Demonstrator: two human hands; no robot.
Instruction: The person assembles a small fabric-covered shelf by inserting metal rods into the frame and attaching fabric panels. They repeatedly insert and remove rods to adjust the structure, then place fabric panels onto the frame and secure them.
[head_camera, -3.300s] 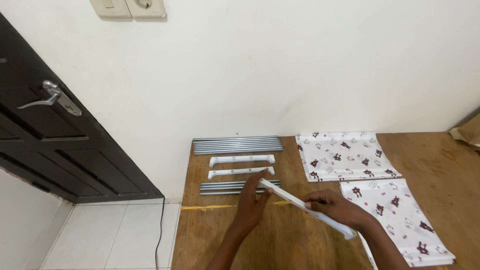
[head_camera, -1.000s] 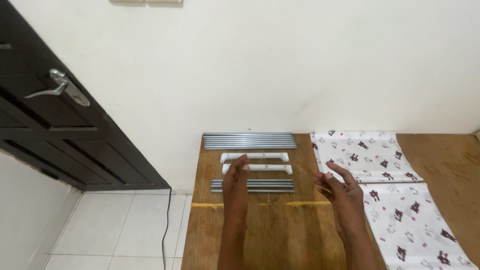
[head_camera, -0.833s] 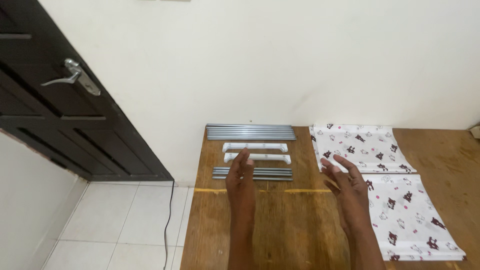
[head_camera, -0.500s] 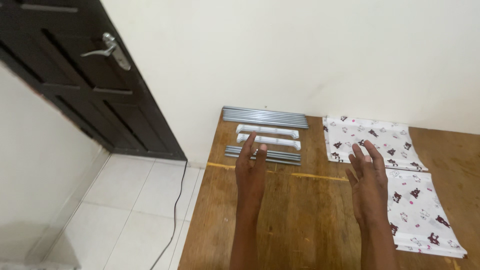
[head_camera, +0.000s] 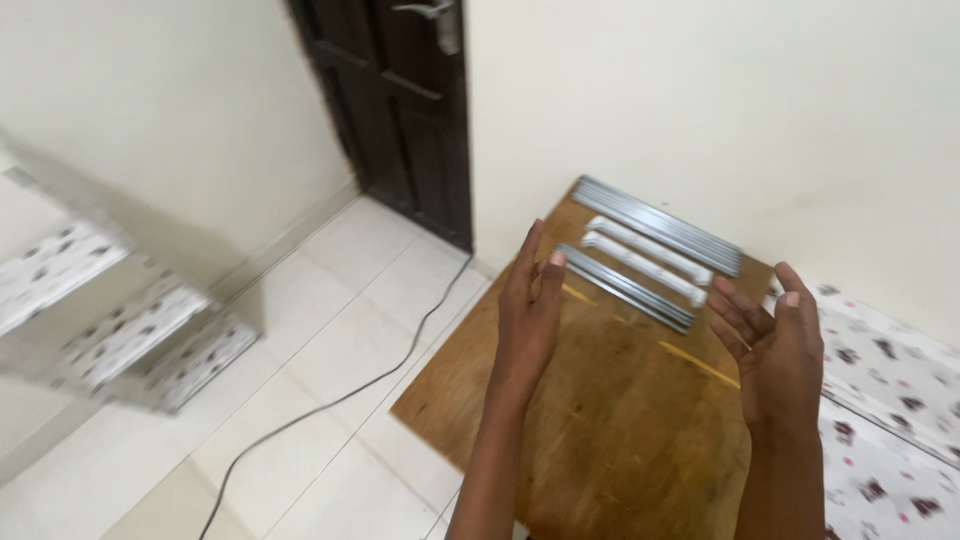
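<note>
My left hand (head_camera: 528, 312) and my right hand (head_camera: 776, 352) are raised above a wooden board (head_camera: 600, 430), palms facing each other, fingers apart, holding nothing. Beyond them on the board lie a long bundle of grey metal rods (head_camera: 660, 224) by the wall, two white tubes (head_camera: 646, 258) and a shorter bundle of grey rods (head_camera: 630, 290). A thin yellow strip (head_camera: 698, 364) lies across the board between my hands. White patterned fabric (head_camera: 890, 380) lies to the right of my right hand.
A dark door (head_camera: 400, 110) with a metal handle (head_camera: 432, 12) stands at the back left. A black cable (head_camera: 330, 400) runs over the pale floor tiles. A blurred shelf with patterned fabric (head_camera: 120, 330) stands at the left. The cream wall (head_camera: 720, 110) borders the board.
The view has swung left and tilted, bringing the floor and the shelf into sight. My hands have lifted off the board and turned palms inward. The white rod held earlier is gone from my hands.
</note>
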